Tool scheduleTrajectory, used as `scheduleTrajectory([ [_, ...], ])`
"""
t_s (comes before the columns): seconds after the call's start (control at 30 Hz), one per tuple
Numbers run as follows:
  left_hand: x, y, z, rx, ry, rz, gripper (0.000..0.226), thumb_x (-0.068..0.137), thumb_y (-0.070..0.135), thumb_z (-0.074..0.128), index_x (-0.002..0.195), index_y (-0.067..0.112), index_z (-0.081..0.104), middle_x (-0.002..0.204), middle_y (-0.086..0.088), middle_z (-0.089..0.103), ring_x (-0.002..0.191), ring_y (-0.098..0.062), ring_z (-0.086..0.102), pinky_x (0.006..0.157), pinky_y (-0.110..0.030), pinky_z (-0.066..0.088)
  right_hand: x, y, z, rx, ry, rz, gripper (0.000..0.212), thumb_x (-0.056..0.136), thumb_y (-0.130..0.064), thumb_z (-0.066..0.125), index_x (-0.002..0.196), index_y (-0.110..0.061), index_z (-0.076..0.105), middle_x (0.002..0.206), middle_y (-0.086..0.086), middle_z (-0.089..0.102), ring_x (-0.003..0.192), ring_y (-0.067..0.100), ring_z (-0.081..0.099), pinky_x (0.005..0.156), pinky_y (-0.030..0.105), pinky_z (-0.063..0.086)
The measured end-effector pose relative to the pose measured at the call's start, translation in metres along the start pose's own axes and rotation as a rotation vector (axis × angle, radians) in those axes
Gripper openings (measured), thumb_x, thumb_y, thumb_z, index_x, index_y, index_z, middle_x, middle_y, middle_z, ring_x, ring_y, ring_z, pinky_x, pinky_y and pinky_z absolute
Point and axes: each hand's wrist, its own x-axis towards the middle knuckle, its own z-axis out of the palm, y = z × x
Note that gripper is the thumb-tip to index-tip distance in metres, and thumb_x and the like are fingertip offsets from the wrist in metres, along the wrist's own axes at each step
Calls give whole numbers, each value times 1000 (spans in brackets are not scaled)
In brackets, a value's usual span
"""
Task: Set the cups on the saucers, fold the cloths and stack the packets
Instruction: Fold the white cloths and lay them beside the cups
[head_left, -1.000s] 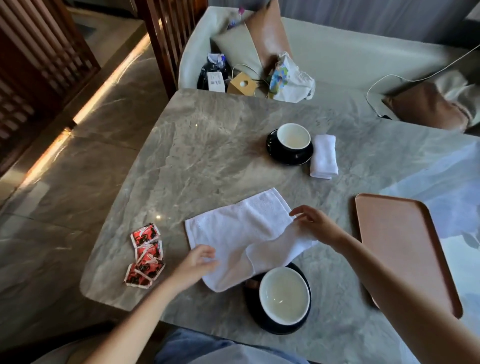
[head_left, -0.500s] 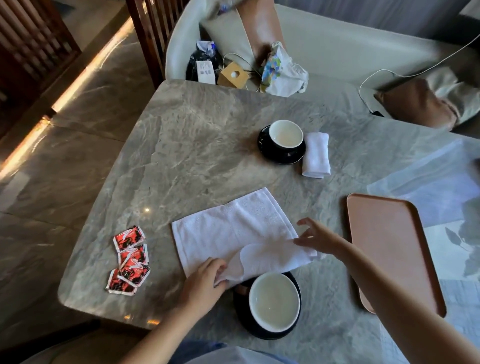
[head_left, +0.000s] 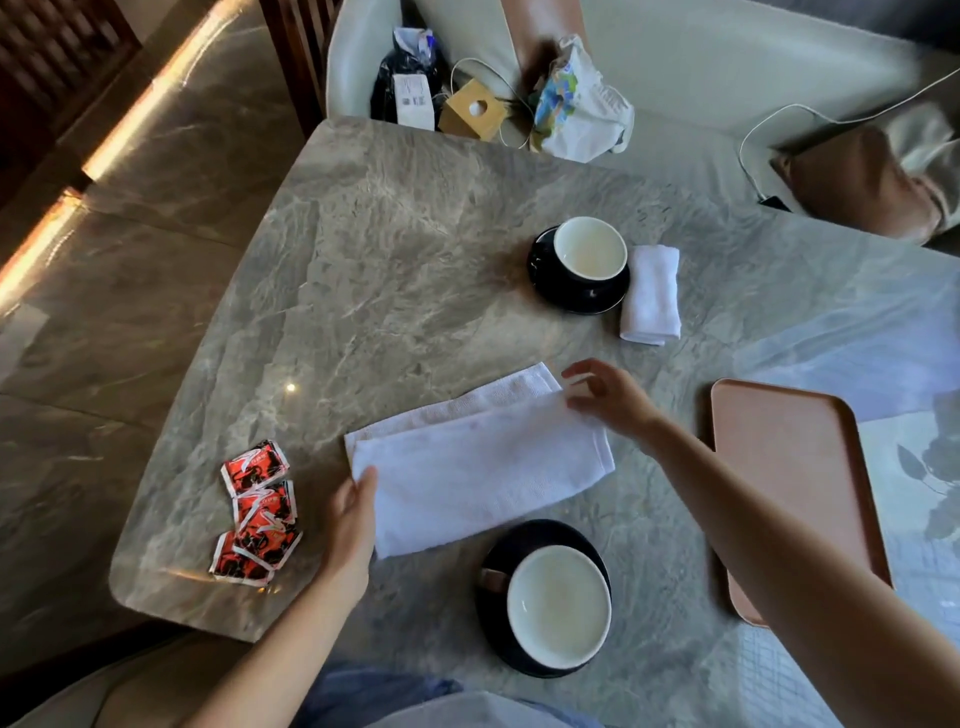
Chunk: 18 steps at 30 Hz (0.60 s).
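Cloth (head_left: 478, 462) lies folded in half by the table's (head_left: 415, 249) near edge, right of the packets (head_left: 257, 514). It is judged soft, light and limp, likely to slide on polished stone. Take hold at the end corners. Left hand (head_left: 353, 519): thumb on the left end, grip cannot be told. Right hand (head_left: 608, 400): fingers spread wide, holding nothing, at the far right corner.

The table top (head_left: 415, 260) is showing as polished grey marble, veined and catching glare. The larger cloth (head_left: 483, 473) is lying as soft white terry with a fine woven texture, and the small folded cloth (head_left: 651, 296) is looking the same. The near cup (head_left: 558, 608) and far cup (head_left: 589, 248) are gleaming as glazed ceramic on the glossy black near saucer (head_left: 519, 535) and far saucer (head_left: 571, 299). The red packets (head_left: 257, 512) are shining like crinkled film. The pink tray (head_left: 789, 483) is appearing matt and smooth.
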Motion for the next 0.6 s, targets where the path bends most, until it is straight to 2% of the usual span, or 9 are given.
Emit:
scheduleTrajectory([
  [0.07, 5, 3, 1, -1, 19, -15, 23, 95, 30, 47, 74, 25, 55, 78, 5, 52, 84, -17, 50, 65, -31, 38, 11, -3, 11, -35, 100, -27, 25, 81, 4, 62, 104, -6, 63, 65, -3, 50, 57, 7, 44, 56, 18, 38],
  [0.13, 9, 5, 3, 7, 44, -43, 25, 95, 31, 45, 72, 26, 53, 78, 4, 51, 86, -19, 49, 70, -33, 37, 19, -6, 21, -70, 195, -65, 23, 79, 1, 64, 97, -13, 67, 67, -12, 49, 60, 2, 44, 57, 8, 36],
  [0.3, 18, 6, 6, 17, 98, -95, 29, 95, 31, 45, 67, 25, 46, 90, -5, 46, 87, -18, 44, 74, -35, 35, 31, -8, 38, -81, 286, -110, 22, 79, -3, 63, 95, -17, 68, 71, -22, 52, 67, -8, 49, 61, 0, 35],
  [0.43, 23, 5, 6, 41, 113, -79, 26, 95, 32, 45, 73, 21, 51, 89, -7, 49, 85, -18, 46, 72, -34, 35, 38, -2, 44, -82, 273, -55, 19, 82, -7, 62, 95, -20, 67, 75, -21, 55, 75, 3, 53, 66, 15, 37],
  [0.53, 24, 3, 6, 66, 150, -53, 25, 96, 34, 42, 86, 14, 54, 89, -5, 53, 87, -18, 49, 73, -33, 35, 40, -1, 47, -71, 290, -37, 19, 84, -11, 60, 96, -25, 66, 88, -9, 63, 86, 14, 59, 72, 23, 40],
  [0.6, 25, 1, 6, 103, 199, -54, 24, 96, 37, 41, 88, 17, 53, 93, -3, 55, 90, -18, 50, 76, -32, 35, 40, -3, 49, -91, 303, -34, 17, 85, -17, 59, 96, -29, 64, 94, -4, 64, 86, 16, 59, 72, 27, 41],
])
